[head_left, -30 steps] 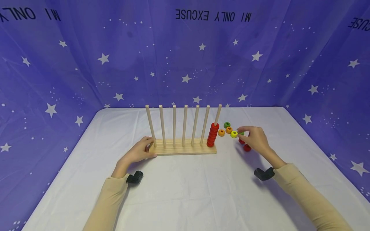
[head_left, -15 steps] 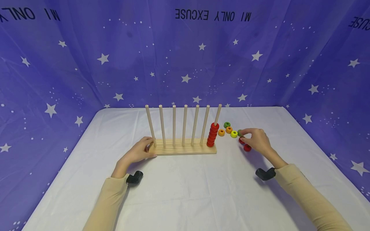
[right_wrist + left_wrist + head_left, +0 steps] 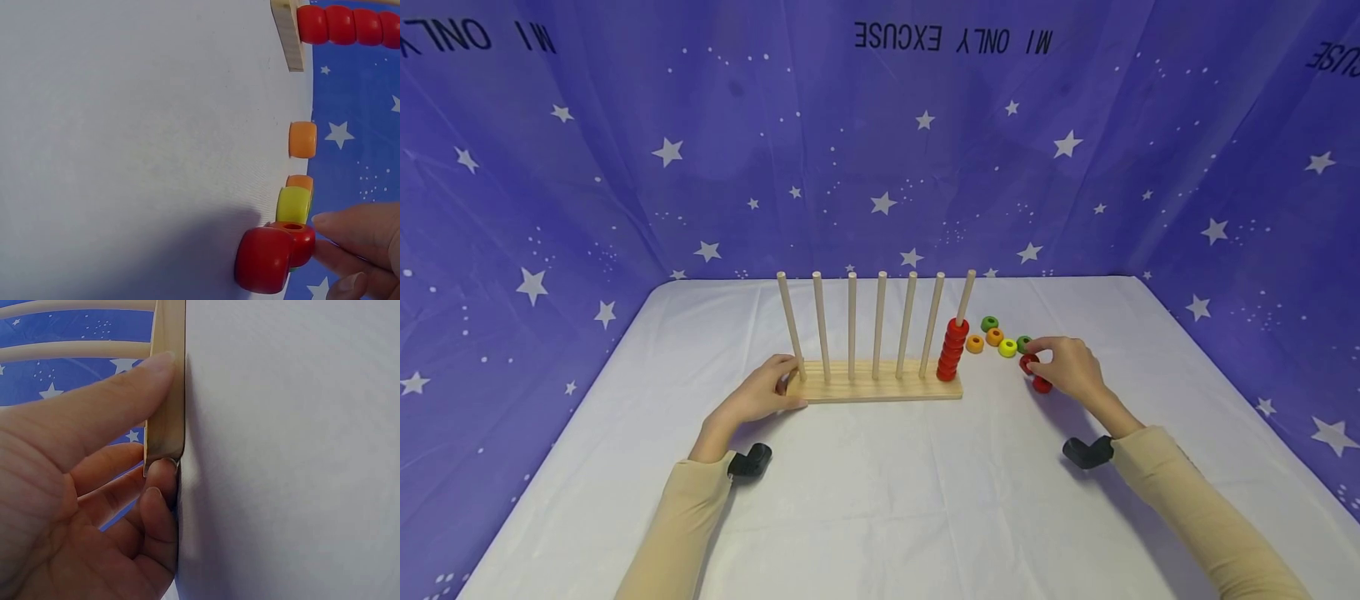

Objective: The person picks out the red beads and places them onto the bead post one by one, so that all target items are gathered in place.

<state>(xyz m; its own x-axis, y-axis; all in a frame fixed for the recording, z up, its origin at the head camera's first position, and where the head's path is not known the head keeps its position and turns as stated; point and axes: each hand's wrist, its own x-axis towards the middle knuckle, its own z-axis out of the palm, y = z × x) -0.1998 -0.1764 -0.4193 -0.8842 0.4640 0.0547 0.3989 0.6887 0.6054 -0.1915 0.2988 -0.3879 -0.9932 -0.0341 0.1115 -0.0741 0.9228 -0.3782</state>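
My left hand (image 3: 760,390) grips the left end of a wooden peg rack (image 3: 880,387), its thumb along the near edge in the left wrist view. Several upright pegs stand in the base. The rightmost peg carries a stack of red beads (image 3: 952,350); the others are bare. At the right, my right hand (image 3: 1070,367) pinches a red bead (image 3: 1029,364), turned with its hole to the side. In the right wrist view the fingertips (image 3: 322,219) are right at this red bead, and another red bead (image 3: 265,259) partly covers it.
Right of the rack, orange beads (image 3: 975,343), a yellow bead (image 3: 1007,347) and green beads (image 3: 990,322) lie on the white tablecloth (image 3: 880,500). A purple starry curtain (image 3: 880,150) surrounds the table. A black wrist mount (image 3: 1087,452) sits below each hand.
My right hand has shifted slightly right and nearer, from beside the yellow and green beads to a red bead, which has tilted. My left hand keeps its hold on the rack.
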